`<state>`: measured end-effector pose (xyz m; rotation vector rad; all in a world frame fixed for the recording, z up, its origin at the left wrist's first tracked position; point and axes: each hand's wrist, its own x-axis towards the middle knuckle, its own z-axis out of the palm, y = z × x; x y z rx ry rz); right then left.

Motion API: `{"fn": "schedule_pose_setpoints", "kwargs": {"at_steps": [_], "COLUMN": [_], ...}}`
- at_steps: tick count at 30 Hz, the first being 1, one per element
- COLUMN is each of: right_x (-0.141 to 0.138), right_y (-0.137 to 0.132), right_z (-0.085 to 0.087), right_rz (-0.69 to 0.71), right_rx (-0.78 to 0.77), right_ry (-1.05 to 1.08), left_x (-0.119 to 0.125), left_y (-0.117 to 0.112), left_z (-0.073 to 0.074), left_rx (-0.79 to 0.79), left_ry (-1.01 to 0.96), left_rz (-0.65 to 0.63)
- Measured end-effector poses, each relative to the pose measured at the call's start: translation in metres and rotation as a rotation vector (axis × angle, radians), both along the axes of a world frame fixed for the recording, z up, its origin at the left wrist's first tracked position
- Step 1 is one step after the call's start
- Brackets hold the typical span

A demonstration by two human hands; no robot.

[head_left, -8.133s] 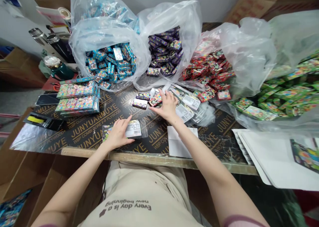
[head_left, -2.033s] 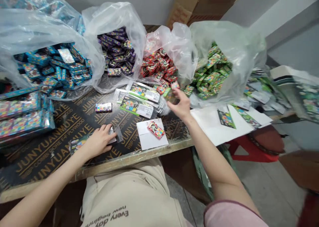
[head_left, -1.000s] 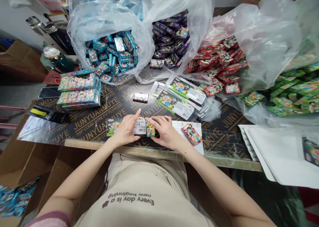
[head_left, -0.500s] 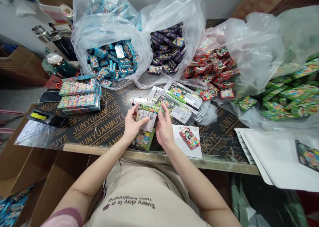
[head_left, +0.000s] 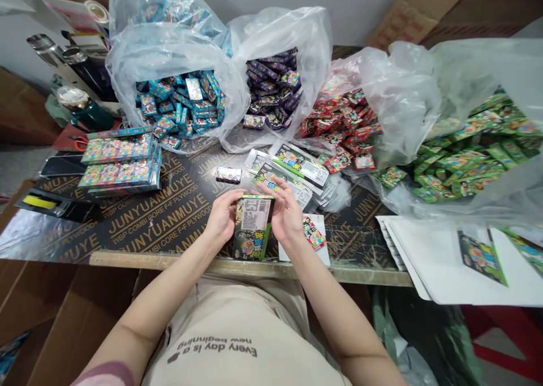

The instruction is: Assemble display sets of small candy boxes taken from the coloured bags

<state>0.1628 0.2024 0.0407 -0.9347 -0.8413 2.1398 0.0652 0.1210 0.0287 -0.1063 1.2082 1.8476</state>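
Observation:
A black-and-green printed packet (head_left: 253,228) with a pale label panel stands between my two hands at the table's near edge. My left hand (head_left: 223,221) presses its left side, fingers partly hidden behind it. Along the right side lies my right hand (head_left: 288,213), its fingers bent over toward the upper edge. Just beyond the packet is a small dark box (head_left: 228,174). Similar flat printed packets (head_left: 299,165) lie in a loose pile past my right hand. Partly covered by my right wrist, a red packet (head_left: 314,233) rests on white card.
Open plastic bags hold small blue boxes (head_left: 182,106), purple boxes (head_left: 274,89), red packets (head_left: 343,123) and green packets (head_left: 470,154). Stacked clear-wrapped boxes (head_left: 119,160) and a black tape dispenser (head_left: 55,203) are at left. White sheets (head_left: 436,256) overhang the right edge.
The packet has been drawn slightly nearer and its printed face shows more fully. My left thumb has come off its front. The view has shifted right, and the small dark box is uncovered.

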Motion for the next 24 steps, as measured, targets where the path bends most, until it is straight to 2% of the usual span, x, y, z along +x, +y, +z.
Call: {"fn": "schedule_pose_setpoints", "kwargs": {"at_steps": [2, 5, 7, 9, 13, 19, 22, 24], "right_x": [0.002, 0.003, 0.003, 0.005, 0.014, 0.021, 0.024, 0.027], "right_y": [0.003, 0.005, 0.003, -0.001, 0.0, 0.015, 0.019, 0.018], "right_z": [-0.002, -0.011, -0.019, -0.025, -0.029, -0.018, -0.012, -0.009], "right_rz": [0.044, 0.057, -0.006, -0.096, -0.152, 0.001, 0.08, 0.129], "right_rx": [-0.012, 0.068, 0.183, 0.322, 0.493, 0.553, 0.6, 0.639], "right_ry": [-0.007, -0.011, -0.023, -0.067, -0.198, -0.24, -0.257, -0.275], "left_x": [-0.001, 0.004, 0.009, 0.01, -0.001, -0.023, -0.027, -0.028], "left_y": [0.003, 0.006, 0.007, 0.007, 0.004, 0.003, 0.001, -0.001], "left_z": [0.003, 0.004, 0.004, 0.002, 0.002, 0.006, 0.011, 0.016], "left_rx": [0.038, 0.092, 0.101, 0.077, 0.012, -0.025, -0.049, -0.024], "left_ry": [0.05, 0.177, 0.289, 0.391, 0.505, 0.594, 0.781, 0.999], "left_rz": [-0.01, 0.108, 0.208, 0.221, 0.034, -0.233, -0.328, -0.36]}}
